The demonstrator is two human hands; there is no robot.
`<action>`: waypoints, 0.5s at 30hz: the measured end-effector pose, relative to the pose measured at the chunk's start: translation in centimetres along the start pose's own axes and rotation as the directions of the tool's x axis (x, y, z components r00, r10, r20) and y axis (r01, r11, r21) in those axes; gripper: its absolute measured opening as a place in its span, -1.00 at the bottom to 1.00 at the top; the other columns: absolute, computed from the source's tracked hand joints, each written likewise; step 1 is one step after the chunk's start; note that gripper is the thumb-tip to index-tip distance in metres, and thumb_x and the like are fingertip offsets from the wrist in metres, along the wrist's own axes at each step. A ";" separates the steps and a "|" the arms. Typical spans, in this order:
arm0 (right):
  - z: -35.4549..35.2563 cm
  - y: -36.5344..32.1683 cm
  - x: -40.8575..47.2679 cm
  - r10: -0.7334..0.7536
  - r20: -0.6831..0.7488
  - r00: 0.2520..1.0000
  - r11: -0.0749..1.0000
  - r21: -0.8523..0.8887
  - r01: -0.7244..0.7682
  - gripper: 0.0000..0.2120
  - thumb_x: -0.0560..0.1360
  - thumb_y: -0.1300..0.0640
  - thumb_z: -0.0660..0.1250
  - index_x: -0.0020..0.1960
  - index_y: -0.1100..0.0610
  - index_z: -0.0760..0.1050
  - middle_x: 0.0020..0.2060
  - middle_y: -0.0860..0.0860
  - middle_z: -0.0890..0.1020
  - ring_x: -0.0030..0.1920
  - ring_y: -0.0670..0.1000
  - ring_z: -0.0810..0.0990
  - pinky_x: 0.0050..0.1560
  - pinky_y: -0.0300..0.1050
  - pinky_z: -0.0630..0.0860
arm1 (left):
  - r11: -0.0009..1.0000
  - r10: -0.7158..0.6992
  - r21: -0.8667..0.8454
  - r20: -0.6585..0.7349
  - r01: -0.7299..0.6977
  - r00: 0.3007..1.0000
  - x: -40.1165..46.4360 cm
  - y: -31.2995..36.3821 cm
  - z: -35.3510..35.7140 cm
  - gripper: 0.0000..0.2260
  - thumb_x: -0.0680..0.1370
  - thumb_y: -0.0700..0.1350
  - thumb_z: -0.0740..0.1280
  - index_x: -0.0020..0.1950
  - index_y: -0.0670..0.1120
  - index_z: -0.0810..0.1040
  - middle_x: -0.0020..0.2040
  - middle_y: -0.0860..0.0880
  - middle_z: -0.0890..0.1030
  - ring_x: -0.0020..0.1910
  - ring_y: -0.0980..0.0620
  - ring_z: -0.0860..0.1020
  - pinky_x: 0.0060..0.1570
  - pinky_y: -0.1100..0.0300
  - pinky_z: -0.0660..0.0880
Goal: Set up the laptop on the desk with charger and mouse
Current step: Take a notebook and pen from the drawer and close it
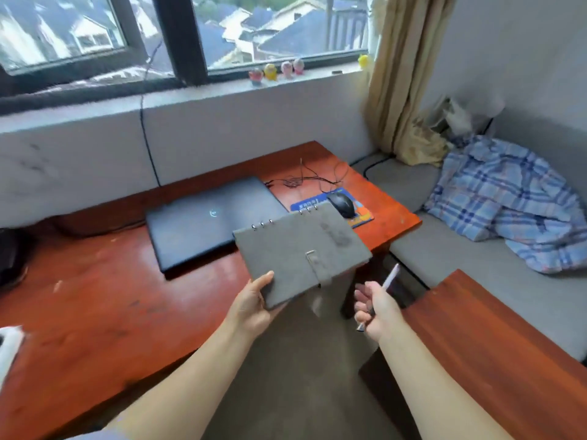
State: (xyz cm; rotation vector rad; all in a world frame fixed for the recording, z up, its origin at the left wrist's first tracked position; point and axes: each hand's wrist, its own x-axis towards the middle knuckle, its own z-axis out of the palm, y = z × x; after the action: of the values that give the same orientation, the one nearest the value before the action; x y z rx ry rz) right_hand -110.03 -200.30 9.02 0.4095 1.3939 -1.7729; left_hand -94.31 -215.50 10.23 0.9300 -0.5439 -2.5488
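Observation:
A closed black laptop (pixel 206 220) lies flat on the red-brown desk (pixel 95 312), near its back edge. To its right a black mouse (pixel 341 204) rests on a blue mouse pad (pixel 362 217), with its thin cable (pixel 317 179) tangled behind it. My left hand (pixel 254 304) grips the near corner of a grey ring-bound notebook (pixel 301 252), held above the desk's right part and over the laptop's corner. My right hand (pixel 374 308) is closed around a pen (pixel 389 279), off the desk's front right corner. No charger brick is visible.
A black cable (pixel 144 134) runs down the wall from the windowsill, which carries small toy figures (pixel 276 73). A second wooden table (pixel 495 354) stands at lower right. Behind it, a grey cushion (pixel 444 249) holds a blue plaid blanket (pixel 508 201). A curtain (pixel 403 74) hangs at right.

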 end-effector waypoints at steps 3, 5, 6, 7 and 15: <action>7.5 3.4 -0.9 -0.169 0.228 0.959 0.971 -0.126 0.201 -0.82 0.52 -0.03 0.29 -0.02 0.08 0.47 -0.25 0.00 0.55 -0.63 -0.19 0.26 -0.68 -0.40 0.11 | 0.993 0.040 -0.113 -0.024 -0.043 0.999 -2.2 3.3 -2.6 -0.83 0.56 -0.27 0.17 0.01 -0.19 0.55 -0.19 -0.12 0.73 -0.25 -0.06 0.70 -0.30 0.04 0.64; 12.8 5.9 -1.8 -0.208 0.338 0.918 0.940 -0.190 0.283 -0.80 0.49 0.00 0.33 0.03 0.09 0.46 -0.30 -0.04 0.50 -0.60 -0.19 0.29 -0.68 -0.37 0.14 | 0.989 0.056 -0.135 0.004 -0.055 0.998 -3.7 5.7 -5.1 -0.81 0.53 -0.30 0.17 -0.02 -0.22 0.57 -0.21 -0.14 0.73 -0.28 -0.05 0.70 -0.24 0.08 0.64; 15.3 7.2 -2.1 -0.208 0.356 0.911 0.925 -0.232 0.301 -0.84 0.49 0.04 0.34 0.00 0.09 0.45 -0.36 -0.04 0.45 -0.61 -0.19 0.29 -0.68 -0.37 0.14 | 0.991 0.065 -0.121 0.011 -0.063 0.998 -4.5 7.0 -6.7 -0.81 0.50 -0.31 0.18 -0.02 -0.23 0.58 -0.18 -0.14 0.73 -0.26 -0.05 0.70 -0.15 0.06 0.62; 17.6 8.6 -2.3 -0.197 0.364 0.910 0.914 -0.269 0.305 -0.89 0.49 0.09 0.34 -0.07 0.08 0.43 -0.40 -0.03 0.40 -0.63 -0.19 0.28 -0.68 -0.37 0.14 | 0.993 0.072 -0.091 0.006 -0.071 0.997 -5.3 8.3 -8.6 -0.81 0.46 -0.31 0.22 -0.01 -0.22 0.58 -0.15 -0.13 0.73 -0.24 -0.05 0.69 -0.07 0.02 0.56; 28.1 16.3 -2.2 0.001 0.508 0.861 0.855 -0.448 0.263 -0.89 0.57 0.18 0.23 -0.13 0.08 0.45 -0.45 -0.03 0.34 -0.66 -0.20 0.27 -0.69 -0.40 0.15 | 0.989 0.142 0.061 -0.186 -0.133 0.972 -9.6 19.8 -23.5 -0.74 0.54 -0.02 0.22 0.19 -0.07 0.48 0.06 -0.09 0.55 -0.07 -0.07 0.54 -0.01 -0.01 0.46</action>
State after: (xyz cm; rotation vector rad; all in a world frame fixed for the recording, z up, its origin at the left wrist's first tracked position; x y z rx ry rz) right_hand -89.84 -225.89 9.36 -0.4171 1.4529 -1.3949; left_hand -67.58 -233.33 8.04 1.0992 -0.5926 -2.3027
